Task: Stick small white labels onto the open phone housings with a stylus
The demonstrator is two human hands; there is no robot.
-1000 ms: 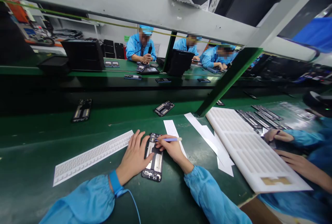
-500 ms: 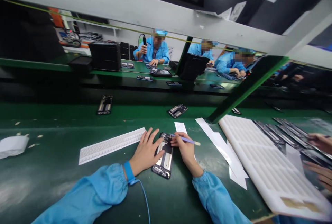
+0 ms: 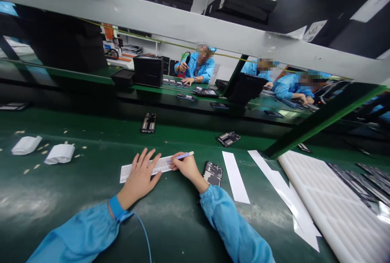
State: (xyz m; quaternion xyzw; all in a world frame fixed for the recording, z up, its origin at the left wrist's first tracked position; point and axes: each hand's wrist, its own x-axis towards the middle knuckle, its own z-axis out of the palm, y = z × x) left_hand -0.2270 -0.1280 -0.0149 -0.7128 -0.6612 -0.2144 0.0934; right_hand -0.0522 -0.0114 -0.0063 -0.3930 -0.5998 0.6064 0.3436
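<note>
My left hand (image 3: 140, 179) lies flat with fingers spread over the left part of a white sticker sheet (image 3: 164, 164), pressing it on the green bench. In my right hand (image 3: 186, 166) is a slim purple tool with a pale end (image 3: 184, 155), pinched like a pen; it looks like tweezers or a pick. Its tip is at the right part of the sheet, too small to make out. Just right of that hand an opened phone body (image 3: 213, 172) lies on the bench, its lower part hidden by my right sleeve. A blue wrist strap (image 3: 117, 207) circles my left wrist.
White paper strips (image 3: 236, 177) and a ribbed white foam tray (image 3: 332, 202) lie to the right, with several phone bodies beyond. Two more phone bodies (image 3: 148, 122) rest farther back. Crumpled white packets (image 3: 59, 153) are at left. A green post (image 3: 323, 120) slants down; people in blue sit opposite.
Both hands have left the phone body and shifted left to the sticker sheet. My right hand still holds the purple tool. The view has turned left.
</note>
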